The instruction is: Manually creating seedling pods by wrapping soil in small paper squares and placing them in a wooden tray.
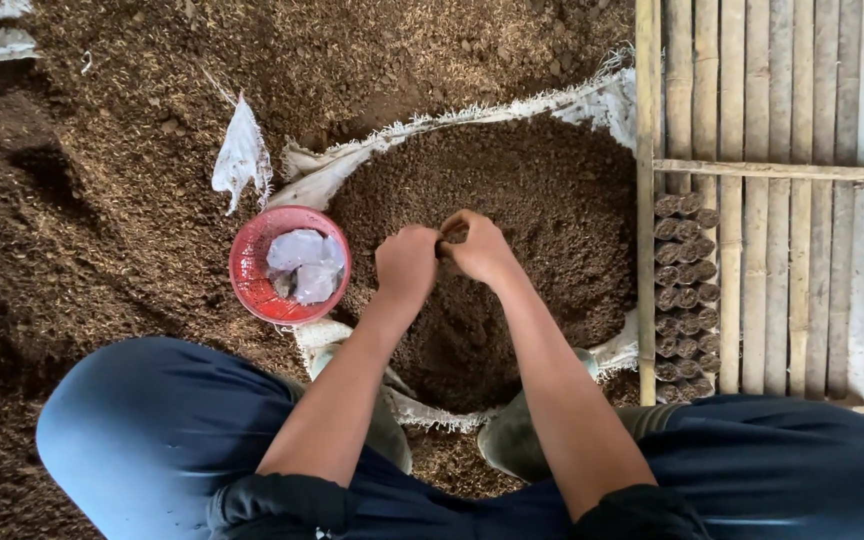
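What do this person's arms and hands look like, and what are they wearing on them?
Both arms are bare from the elbows down, with dark sleeves pushed up and bunched near the elbows. The left hand and right hand are bare too: no gloves, and no rings, watch or bands show. The forearms are slim. Blue trousers cover the knees on either side.

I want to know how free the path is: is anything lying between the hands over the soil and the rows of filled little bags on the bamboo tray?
Only the tray's near bamboo rail stands between the hands and the filled bags; otherwise just open soil.
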